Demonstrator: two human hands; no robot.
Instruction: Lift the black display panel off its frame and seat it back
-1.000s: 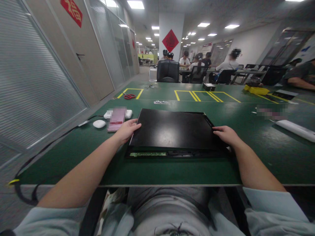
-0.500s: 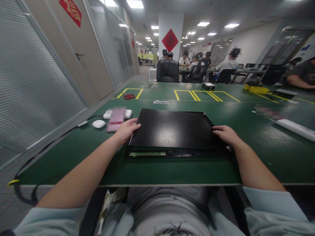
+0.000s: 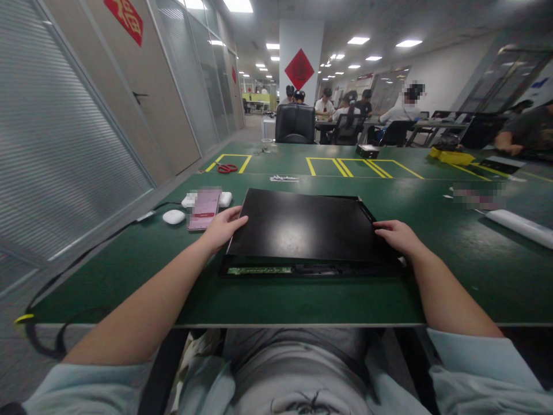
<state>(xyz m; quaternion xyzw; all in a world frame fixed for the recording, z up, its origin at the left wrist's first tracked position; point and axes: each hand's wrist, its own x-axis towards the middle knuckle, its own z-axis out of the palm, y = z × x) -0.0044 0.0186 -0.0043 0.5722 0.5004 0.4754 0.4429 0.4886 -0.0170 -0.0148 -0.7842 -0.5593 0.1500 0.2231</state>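
Note:
A flat black screen panel [image 3: 298, 225] lies at a slight skew over a black frame [image 3: 345, 270]. Along the frame's near side a green circuit board strip [image 3: 259, 270] is exposed. My left hand [image 3: 224, 227] grips the panel's left edge, thumb on top and fingers at the side. At the right, my right hand [image 3: 395, 235] is closed at the edge where panel and frame meet, thumb and fingers pinched there. Its lower fingers are hidden, and I cannot tell whether it holds the panel, the frame or both.
Left of the panel lie a phone [image 3: 203, 210] and a white rounded case [image 3: 173, 217]. Red scissors [image 3: 227, 168] and small pale pieces [image 3: 284, 178] are farther back. A long white object [image 3: 521, 227] and a yellow tray [image 3: 451, 155] are at the right; people sit beyond.
Both hands keep almost the same place on the panel and frame. At the far right, a seated person's arm has shifted slightly.

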